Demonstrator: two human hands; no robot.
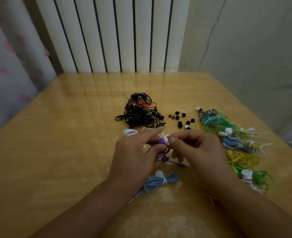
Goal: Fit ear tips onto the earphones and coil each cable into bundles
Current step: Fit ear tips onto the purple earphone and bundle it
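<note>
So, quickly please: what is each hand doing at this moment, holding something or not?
Left hand: holding the purple earphone.
Right hand: fingers pinching the white ear tip at the earphone's end.

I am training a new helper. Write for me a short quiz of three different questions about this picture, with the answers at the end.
1. True or false: the left hand and the right hand both hold the purple earphone with a white ear tip.
2. Which lies nearest to the person's body? A) the tangled pile of black cables B) the light blue coiled cable bundle with a white tie C) the loose small black ear tips
3. Fill in: the coloured bundles of green, yellow and blue cable lie on the person's ____ side of the glossy wooden table.

Key: 1 true; 2 B; 3 right.
</note>
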